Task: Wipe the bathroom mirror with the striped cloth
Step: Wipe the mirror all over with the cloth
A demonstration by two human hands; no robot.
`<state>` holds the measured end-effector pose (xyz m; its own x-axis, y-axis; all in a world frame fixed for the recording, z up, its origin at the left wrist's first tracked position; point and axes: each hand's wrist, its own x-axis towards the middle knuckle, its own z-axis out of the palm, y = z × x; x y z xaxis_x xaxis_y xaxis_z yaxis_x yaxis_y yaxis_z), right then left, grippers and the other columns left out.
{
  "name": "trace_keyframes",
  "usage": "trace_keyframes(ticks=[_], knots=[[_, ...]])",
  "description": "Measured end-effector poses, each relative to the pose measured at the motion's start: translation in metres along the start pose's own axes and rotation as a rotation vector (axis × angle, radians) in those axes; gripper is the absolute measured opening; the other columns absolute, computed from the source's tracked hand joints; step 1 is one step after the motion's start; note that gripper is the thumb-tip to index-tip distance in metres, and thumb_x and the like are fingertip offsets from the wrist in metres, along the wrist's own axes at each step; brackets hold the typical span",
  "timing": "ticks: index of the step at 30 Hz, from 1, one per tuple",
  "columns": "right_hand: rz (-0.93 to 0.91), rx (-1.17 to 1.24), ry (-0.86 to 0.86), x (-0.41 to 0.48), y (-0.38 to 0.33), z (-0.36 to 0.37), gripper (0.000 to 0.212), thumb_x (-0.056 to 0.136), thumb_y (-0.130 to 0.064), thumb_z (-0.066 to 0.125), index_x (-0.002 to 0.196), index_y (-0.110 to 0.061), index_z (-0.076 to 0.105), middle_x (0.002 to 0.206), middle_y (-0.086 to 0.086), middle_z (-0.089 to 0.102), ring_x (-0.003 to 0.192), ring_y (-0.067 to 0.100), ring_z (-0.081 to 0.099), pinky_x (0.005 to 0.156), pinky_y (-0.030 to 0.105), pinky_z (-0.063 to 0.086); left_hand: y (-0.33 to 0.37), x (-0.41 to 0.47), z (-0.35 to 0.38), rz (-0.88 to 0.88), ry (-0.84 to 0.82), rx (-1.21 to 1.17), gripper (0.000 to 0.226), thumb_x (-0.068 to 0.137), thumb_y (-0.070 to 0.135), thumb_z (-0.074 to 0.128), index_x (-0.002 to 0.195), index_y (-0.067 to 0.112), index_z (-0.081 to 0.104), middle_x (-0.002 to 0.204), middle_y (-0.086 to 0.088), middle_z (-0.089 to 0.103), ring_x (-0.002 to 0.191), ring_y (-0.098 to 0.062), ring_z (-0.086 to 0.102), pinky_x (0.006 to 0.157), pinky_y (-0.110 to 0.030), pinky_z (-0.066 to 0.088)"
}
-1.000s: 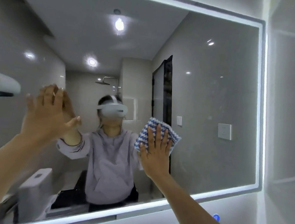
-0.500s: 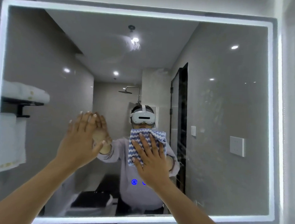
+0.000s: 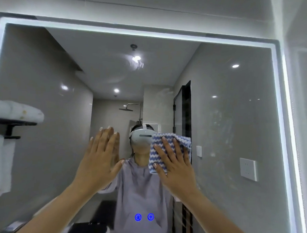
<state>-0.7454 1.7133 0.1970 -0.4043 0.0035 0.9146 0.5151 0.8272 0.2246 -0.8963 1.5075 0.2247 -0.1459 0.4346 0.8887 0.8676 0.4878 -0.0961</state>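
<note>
Cloth (image 3: pixel 170 147): blue and white wavy stripes. Mirror (image 3: pixel 237 120) edge: white lit band. Two touch icons (image 3: pixel 144 217) on the glass: blue. Reflected: grey walls, white ceiling, lilac-grey hoodie (image 3: pixel 142 191), white headset (image 3: pixel 141 137), white towels (image 3: pixel 14 110) on a black rack (image 3: pixel 11 124), black door frame (image 3: pixel 184 109).

**Both palms on the mirror glass**

My right hand (image 3: pixel 175 167) lies flat with fingers spread, pressing the striped cloth (image 3: pixel 169 145) against the mirror (image 3: pixel 228 119) near its middle. The cloth, blue and white in wavy bands, shows above and left of my fingers. My left hand (image 3: pixel 99 161) is flat on the bare glass just beside it, fingers together, thumb out. A lit border (image 3: pixel 135 33) frames the mirror. Two blue touch icons (image 3: pixel 144 217) glow low on the glass. Smears show on the right part. Reflected at left: folded towels on a black rack (image 3: pixel 10 123).
</note>
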Motion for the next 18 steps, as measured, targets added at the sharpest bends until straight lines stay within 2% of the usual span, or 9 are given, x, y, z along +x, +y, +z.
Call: trace_keyframes(ticks=[4,7,10,13,15,18], knots=[[0.057,0.009,0.021,0.021,0.017,-0.007,0.061,0.096,-0.053,0.022,0.151,-0.027,0.020,0.160,0.001,0.011,0.147,0.023,0.000,0.116,0.050,0.007,-0.002,0.012,0.004,0.009,0.054,-0.004,0.089,0.084,0.062,0.028,0.149,0.012,-0.006,0.159,-0.011,-0.002,0.147,-0.028,-0.005,0.117,-0.047,0.012],[0.137,-0.001,0.052,0.035,0.023,-0.009,0.062,0.096,-0.053,0.025,0.152,-0.027,0.016,0.160,0.001,0.007,0.147,0.022,-0.004,0.116,0.050,0.006,-0.008,0.016,0.006,-0.008,0.088,-0.008,0.092,0.082,0.062,0.030,0.149,0.013,-0.009,0.159,-0.008,-0.009,0.147,-0.025,-0.009,0.117,-0.046,0.011],[0.199,-0.012,0.063,0.040,0.020,-0.005,0.065,0.097,-0.049,0.036,0.152,-0.029,0.009,0.161,0.000,0.001,0.146,0.021,-0.011,0.118,0.047,-0.004,-0.016,0.017,0.007,-0.042,0.081,-0.007,0.100,0.079,0.068,0.032,0.148,0.010,-0.010,0.159,-0.010,-0.009,0.146,-0.025,-0.011,0.118,-0.045,0.007],[0.220,-0.012,0.092,0.040,0.015,-0.003,0.065,0.097,-0.046,0.039,0.152,-0.028,0.011,0.160,0.001,0.003,0.146,0.020,-0.013,0.117,0.043,-0.010,-0.020,0.019,0.010,-0.127,0.068,-0.049,0.114,0.074,0.068,0.054,0.149,0.005,-0.006,0.159,-0.013,-0.007,0.146,-0.024,-0.012,0.118,-0.044,0.004],[0.224,-0.024,0.097,0.041,0.013,-0.003,0.065,0.096,-0.045,0.038,0.152,-0.026,0.010,0.160,0.003,0.003,0.146,0.021,-0.013,0.118,0.044,-0.010,-0.021,0.019,0.013,-0.146,0.077,-0.054,0.116,0.073,0.065,0.058,0.149,0.003,-0.004,0.159,-0.015,-0.007,0.146,-0.024,-0.012,0.117,-0.042,0.001],[0.233,-0.066,0.056,0.044,0.007,-0.004,0.064,0.096,-0.047,0.027,0.152,-0.024,0.006,0.160,0.005,-0.002,0.146,0.028,-0.012,0.118,0.052,-0.002,-0.022,0.020,0.016,-0.125,0.077,-0.022,0.114,0.074,0.065,0.056,0.150,0.004,-0.004,0.158,-0.017,-0.009,0.146,-0.027,-0.012,0.116,-0.042,-0.001]])
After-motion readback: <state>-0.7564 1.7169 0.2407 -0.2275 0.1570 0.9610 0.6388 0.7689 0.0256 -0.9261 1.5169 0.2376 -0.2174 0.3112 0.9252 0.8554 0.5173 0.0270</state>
